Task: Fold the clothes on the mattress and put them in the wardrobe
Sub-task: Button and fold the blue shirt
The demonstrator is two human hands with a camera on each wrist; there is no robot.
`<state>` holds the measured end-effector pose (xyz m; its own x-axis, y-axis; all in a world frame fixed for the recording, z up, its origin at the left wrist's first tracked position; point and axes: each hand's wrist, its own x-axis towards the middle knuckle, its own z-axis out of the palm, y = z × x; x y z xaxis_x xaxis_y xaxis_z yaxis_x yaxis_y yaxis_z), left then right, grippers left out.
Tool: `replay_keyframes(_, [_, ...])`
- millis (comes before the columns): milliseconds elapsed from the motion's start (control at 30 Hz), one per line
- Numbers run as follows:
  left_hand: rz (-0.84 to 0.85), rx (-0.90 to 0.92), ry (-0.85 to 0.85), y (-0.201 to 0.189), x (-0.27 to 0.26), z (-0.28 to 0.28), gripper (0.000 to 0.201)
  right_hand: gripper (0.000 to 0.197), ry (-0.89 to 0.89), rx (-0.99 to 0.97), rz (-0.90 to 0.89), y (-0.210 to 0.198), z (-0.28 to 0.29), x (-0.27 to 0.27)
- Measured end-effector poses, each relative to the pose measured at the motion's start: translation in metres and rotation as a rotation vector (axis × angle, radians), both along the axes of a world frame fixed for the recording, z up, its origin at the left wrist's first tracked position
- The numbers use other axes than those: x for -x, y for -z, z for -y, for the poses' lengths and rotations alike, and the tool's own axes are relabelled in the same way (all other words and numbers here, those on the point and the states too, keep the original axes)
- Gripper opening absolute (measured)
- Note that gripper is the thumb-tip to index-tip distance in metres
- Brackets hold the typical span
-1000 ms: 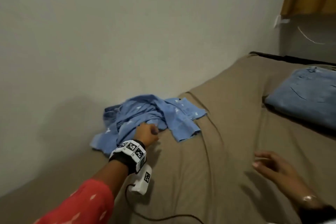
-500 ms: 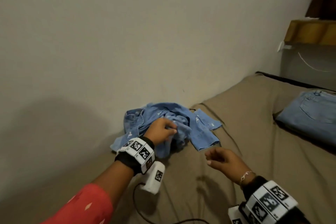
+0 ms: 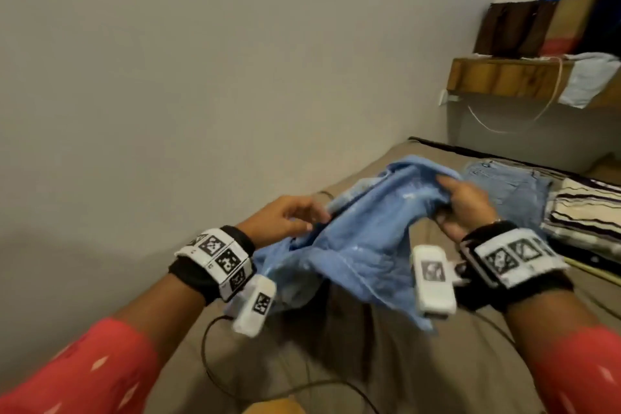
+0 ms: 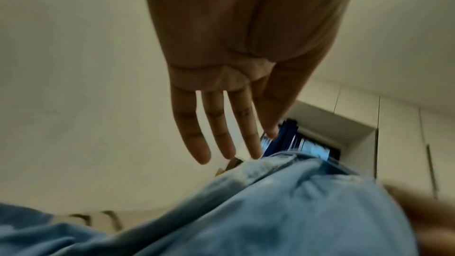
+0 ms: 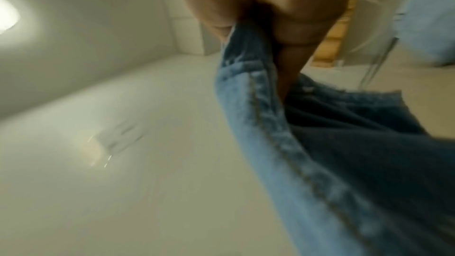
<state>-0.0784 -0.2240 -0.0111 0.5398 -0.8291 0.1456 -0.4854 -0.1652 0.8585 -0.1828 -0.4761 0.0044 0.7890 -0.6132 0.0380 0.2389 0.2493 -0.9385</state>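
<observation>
Right grip [image 3: 465, 208] clenches my blue shirt [image 3: 363, 232] above the mattress [image 3: 336, 360]; left grip [image 3: 289, 217] is released, fingertips at the cloth. No readable writing.

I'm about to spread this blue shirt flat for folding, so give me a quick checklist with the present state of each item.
1. Right hand grips the blue shirt: ok.
2. Left hand grips the shirt: not ok, fingers straight in the left wrist view.
3. Shirt lifted off the mattress: ok.
4. Shirt untangled: not ok, bunched.
5. Bare mattress below for spreading: ok.
6. Folded jeans and striped cloth out of the way: ok, off to the right.
</observation>
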Motion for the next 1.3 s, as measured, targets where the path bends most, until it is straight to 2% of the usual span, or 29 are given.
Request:
replay_keyframes(33, [0.103,-0.138,0.009,0.013,-0.002,-0.002,0.024,0.011,-0.067,-0.042,-0.026,0.002,0.013,0.005])
replay_keyframes(100, [0.228,-0.399,0.035,0.041,-0.001,-0.001,0.027,0.011,-0.116,0.046,-0.229,0.023,0.029,0.02])
replay_keyframes(167, [0.272,-0.53,0.058,0.065,0.005,0.006,0.036,0.023,-0.136,0.203,-0.449,0.058,0.039,0.041])
replay_keyframes(300, [0.385,-0.786,0.128,0.105,0.009,0.032,0.046,0.024,-0.321,0.31,-0.626,0.124,0.022,0.074])
replay_keyframes(400, [0.445,-0.94,0.124,0.132,0.007,0.048,0.055,0.014,-0.303,0.707,-0.762,0.18,-0.005,0.081])
replay_keyframes(467, [0.493,-0.938,0.073,0.143,0.005,0.049,0.056,0.058,-0.226,1.052,-0.939,0.207,-0.013,0.079])
replay_keyframes(500, [0.53,-0.935,0.028,0.149,0.0,0.046,0.055,0.071,-0.174,1.124,-1.014,0.212,-0.016,0.079])
replay_keyframes(533, [0.568,-0.947,-0.028,0.154,-0.004,0.041,0.054,0.07,-0.137,1.159,-1.075,0.216,-0.016,0.079])
replay_keyframes(633, [0.598,-1.064,-0.173,0.168,-0.015,0.023,0.063,0.037,-0.107,1.146,-1.089,0.211,-0.01,0.075])
replay_keyframes(700, [0.569,-1.151,-0.212,0.165,-0.016,0.015,0.067,0.029,-0.045,1.058,-0.968,0.192,0.004,0.072])
replay_keyframes(733, [0.55,-1.138,-0.212,0.158,-0.017,0.012,0.057,0.025,0.007,1.002,-0.884,0.176,0.013,0.072])
replay_keyframes(767, [0.508,-1.068,-0.215,0.149,-0.018,0.011,0.046,0.021,0.052,0.961,-0.799,0.157,0.022,0.073])
replay_keyframes(800, [0.434,-0.964,-0.225,0.136,-0.019,0.01,0.043,0.018,0.094,0.936,-0.723,0.135,0.031,0.074])
replay_keyframes(867, [0.365,-0.726,-0.267,0.101,-0.021,0.01,0.051,0.017,0.142,0.958,-0.614,0.091,0.048,0.074])
replay_keyframes(933, [0.393,-0.495,-0.34,0.054,-0.022,0.014,0.062,0.018,0.167,1.001,-0.559,0.046,0.066,0.073])
replay_keyframes(967, [0.418,-0.411,-0.369,0.024,-0.021,0.016,0.06,0.02,0.168,0.994,-0.546,0.022,0.074,0.071])
replay_keyframes(1067, [0.542,-0.247,-0.451,-0.074,-0.019,0.026,0.037,0.026,0.159,0.972,-0.514,-0.065,0.091,0.071])
replay_keyframes(1133, [0.664,-0.118,-0.525,-0.135,-0.011,0.032,0.035,0.028,0.25,0.925,-0.401,-0.133,0.096,0.077])
replay_keyframes(1233, [1.018,0.019,-0.771,-0.214,0.012,0.04,0.028,0.024,0.393,0.793,-0.087,-0.223,0.09,0.1])
replay_keyframes(1267, [1.055,0.026,-0.805,-0.235,0.021,0.042,0.03,0.026,0.379,0.796,-0.044,-0.242,0.086,0.107])
replay_keyframes(1300, [1.006,0.006,-0.78,-0.25,0.029,0.045,0.033,0.024,0.333,0.835,-0.071,-0.253,0.081,0.112])
